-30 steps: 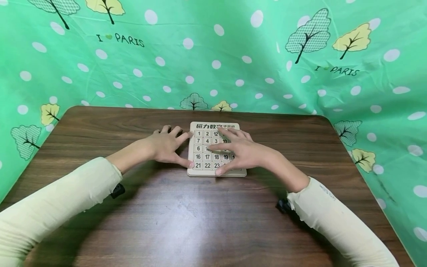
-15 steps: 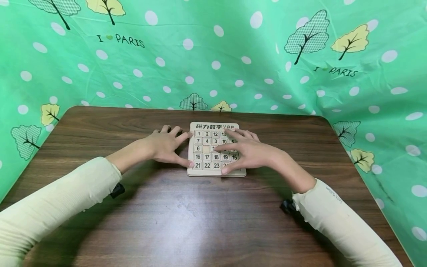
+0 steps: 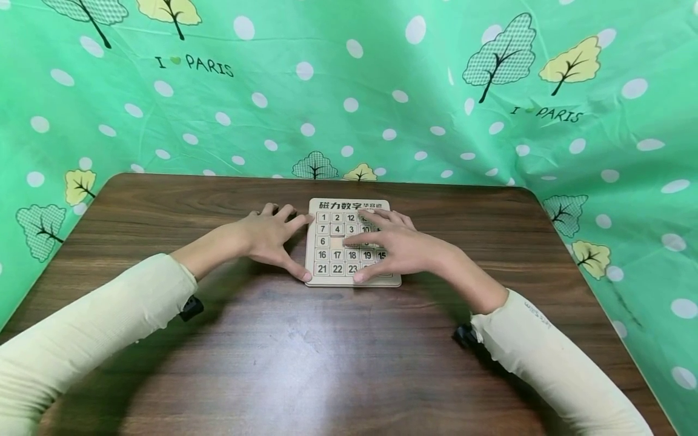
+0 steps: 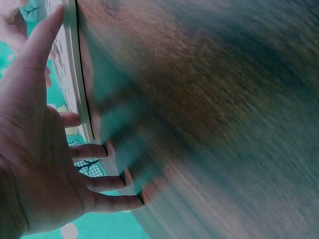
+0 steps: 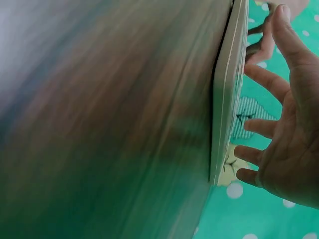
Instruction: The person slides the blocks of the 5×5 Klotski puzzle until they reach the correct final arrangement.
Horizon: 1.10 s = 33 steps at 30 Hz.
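A number sliding puzzle (image 3: pixel 311 248) lies flat on the table, its pale board printed with Chinese characters above rows of numbered tiles. Beside its left edge is my left hand (image 3: pixel 267 237), fingers spread, the thumb at the lower left corner and the index finger near the upper left edge. Over the right half reaches my right hand (image 3: pixel 406 245), index fingertip at a third-row tile just right of a vacant slot (image 3: pixel 337 241). This hand hides several tiles. In the right wrist view, its fingers stand spread beside the puzzle's edge (image 5: pixel 227 99).
The dark wood-grain table (image 3: pixel 294 351) extends around the puzzle on all sides. A green curtain (image 3: pixel 349 79) with white dots and printed trees hangs behind and beside it. Both forearms wear cream sleeves, with a black device (image 3: pixel 192 307) under the left one.
A third-row tile has slid right, leaving a slot in the second column. My right hand went right with it, then came slightly back left. The left thumb has shifted a little lower.
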{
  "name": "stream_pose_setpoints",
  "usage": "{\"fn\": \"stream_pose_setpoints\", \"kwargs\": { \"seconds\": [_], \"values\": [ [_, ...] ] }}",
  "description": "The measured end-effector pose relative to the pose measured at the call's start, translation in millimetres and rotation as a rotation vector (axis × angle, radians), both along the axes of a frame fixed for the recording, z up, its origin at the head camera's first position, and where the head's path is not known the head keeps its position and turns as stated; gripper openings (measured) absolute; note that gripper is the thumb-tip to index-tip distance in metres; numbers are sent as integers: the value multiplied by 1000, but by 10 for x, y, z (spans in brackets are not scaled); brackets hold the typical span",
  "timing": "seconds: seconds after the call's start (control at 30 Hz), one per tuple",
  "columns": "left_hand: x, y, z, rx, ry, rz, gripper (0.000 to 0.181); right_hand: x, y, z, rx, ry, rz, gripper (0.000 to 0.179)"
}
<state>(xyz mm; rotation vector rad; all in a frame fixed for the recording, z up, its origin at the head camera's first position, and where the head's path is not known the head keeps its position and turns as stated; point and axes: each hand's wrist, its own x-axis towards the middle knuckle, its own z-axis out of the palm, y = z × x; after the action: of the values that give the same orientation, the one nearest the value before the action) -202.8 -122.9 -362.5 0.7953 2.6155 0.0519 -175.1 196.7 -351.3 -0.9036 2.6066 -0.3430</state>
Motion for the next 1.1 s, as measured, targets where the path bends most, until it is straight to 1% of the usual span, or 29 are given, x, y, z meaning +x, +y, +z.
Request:
{"fn": "stream_pose_setpoints", "kwargs": {
  "seconds": [0.17,0.3,0.43,0.57,0.73,0.83,0.97,1.1],
  "values": [
    [-1,11,-1,-12,-10,7,140,0,-177,-9,14,-10,37,89],
    [-2,22,2,-19,-19,10,140,-10,-274,-6,35,-20,55,89],
    [-1,35,10,-20,-25,10,140,-17,-267,12,57,-33,38,87],
    [-3,36,17,-18,-26,15,139,-21,-201,42,63,-37,23,84],
    [-7,33,21,-15,-24,20,139,-18,-102,54,61,-43,4,81],
    [-11,34,20,-18,-25,19,139,-28,-79,44,48,-33,9,79],
    [-12,38,19,-23,-25,16,139,-60,-133,17,22,0,27,80],
    [-9,40,26,-18,-28,19,139,-112,-250,-10,31,19,35,86]
  ]
}}
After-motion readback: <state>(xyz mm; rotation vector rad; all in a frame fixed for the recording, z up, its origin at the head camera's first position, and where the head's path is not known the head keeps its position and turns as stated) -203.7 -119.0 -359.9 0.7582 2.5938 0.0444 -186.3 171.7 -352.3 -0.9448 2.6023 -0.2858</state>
